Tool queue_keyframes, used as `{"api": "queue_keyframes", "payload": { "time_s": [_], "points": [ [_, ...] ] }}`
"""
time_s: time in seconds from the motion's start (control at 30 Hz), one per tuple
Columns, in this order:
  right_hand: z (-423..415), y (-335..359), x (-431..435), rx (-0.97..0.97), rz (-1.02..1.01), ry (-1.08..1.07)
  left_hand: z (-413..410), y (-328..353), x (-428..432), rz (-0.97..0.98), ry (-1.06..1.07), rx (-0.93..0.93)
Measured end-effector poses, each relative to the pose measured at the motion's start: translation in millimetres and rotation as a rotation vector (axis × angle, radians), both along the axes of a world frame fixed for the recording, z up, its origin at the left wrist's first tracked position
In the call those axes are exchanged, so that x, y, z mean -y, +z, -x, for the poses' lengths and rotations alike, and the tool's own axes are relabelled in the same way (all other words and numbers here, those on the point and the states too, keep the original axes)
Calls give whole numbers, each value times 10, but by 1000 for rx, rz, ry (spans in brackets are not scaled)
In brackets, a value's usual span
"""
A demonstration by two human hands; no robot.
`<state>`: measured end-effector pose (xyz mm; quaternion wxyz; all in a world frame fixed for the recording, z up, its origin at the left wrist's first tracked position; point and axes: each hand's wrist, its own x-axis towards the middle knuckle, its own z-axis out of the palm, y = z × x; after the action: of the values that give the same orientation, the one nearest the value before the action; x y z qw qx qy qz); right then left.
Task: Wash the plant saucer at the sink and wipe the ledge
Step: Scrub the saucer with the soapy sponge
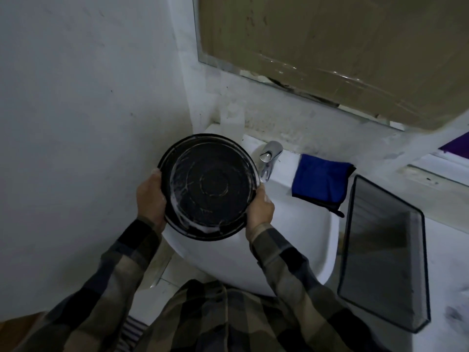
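Curling round opposite edges of the black plant saucer (pixel 206 186), both sets of fingers grip it by the rim. The left hand (pixel 149 196) clasps the left edge with its thumb on the front lip. The right hand (pixel 260 209) clasps the lower right edge, most of its fingers hidden behind the dish. Holding it by the rim leaves the soapy face untouched and, I judge, lets the person tip the dish toward themselves to check it. It hangs tilted above the left part of the white sink (pixel 327 250), so drips should fall into the basin. Its right edge is just beside the chrome tap (pixel 270 156), handy for rinsing; no running water can be seen. The saucer is round and dark, with raised concentric ridges. White suds streak its left side and gather along the lower rim, so it looks lathered but not yet rinsed. A folded blue cloth (pixel 321 181) lies on the sink's back right corner, probably set ready for the ledge.
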<state>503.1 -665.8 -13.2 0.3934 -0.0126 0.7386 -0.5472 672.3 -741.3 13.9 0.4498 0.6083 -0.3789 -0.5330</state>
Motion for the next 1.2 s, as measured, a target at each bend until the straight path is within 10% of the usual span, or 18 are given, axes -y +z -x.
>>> {"api": "queue_keyframes", "payload": {
  "time_s": [0.2, 0.4, 0.67, 1.03, 1.2],
  "points": [
    [133, 66, -61, -19, -8, -54, 43, -218, -36, 25, -112, 202],
    [159, 154, -82, -924, 177, 687, 56, 35, 147, 223, -468, 411],
    [189, 340, 19, -1312, 115, 912, 195, 195, 222, 310, -656, 481],
    [392, 191, -262, -600, 195, 691, 282, -143, 64, 49, -301, 204],
    [393, 208, -384, -684, 248, 861, 222, -200, 112, 5, -275, 33]
  ]
}}
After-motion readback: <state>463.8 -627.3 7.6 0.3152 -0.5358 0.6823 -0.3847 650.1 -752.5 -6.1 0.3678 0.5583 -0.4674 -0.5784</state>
